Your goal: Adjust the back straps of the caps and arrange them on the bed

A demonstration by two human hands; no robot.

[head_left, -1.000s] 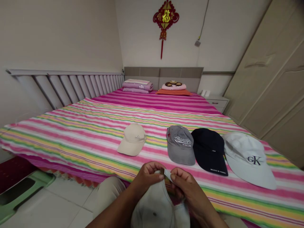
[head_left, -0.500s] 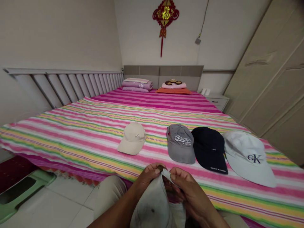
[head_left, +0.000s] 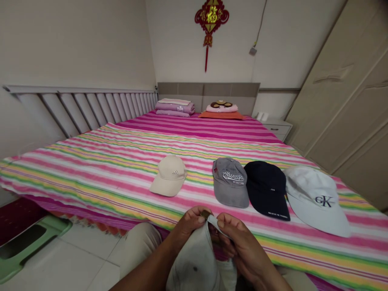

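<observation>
A pale grey baseball cap [head_left: 194,258] is held low in front of me, over my lap, its back strap [head_left: 216,223] turned up. My left hand [head_left: 189,224] pinches the cap's edge by a brass-coloured buckle [head_left: 206,214]. Between the thumb and fingers of my right hand [head_left: 238,240] is the light strap, whose end sits at the buckle. On the bed ahead lie a beige cap [head_left: 170,176], a grey cap with "Always" lettering [head_left: 230,184], a black cap [head_left: 267,190] and a white cap with a CK logo [head_left: 318,200].
The caps lie on a striped bedspread [head_left: 100,161]. Folded purple bedding [head_left: 175,108] and an orange pillow [head_left: 221,115] rest by the headboard [head_left: 226,95]. A bed rail [head_left: 91,105] runs along the left. A green stool [head_left: 36,242] stands on the tiled floor, and a nightstand [head_left: 277,128] at the far right.
The strap's end has shifted slightly toward the buckle, and more of the buckle shows. Both hands hold nearly the same position; the caps on the bed are unmoved.
</observation>
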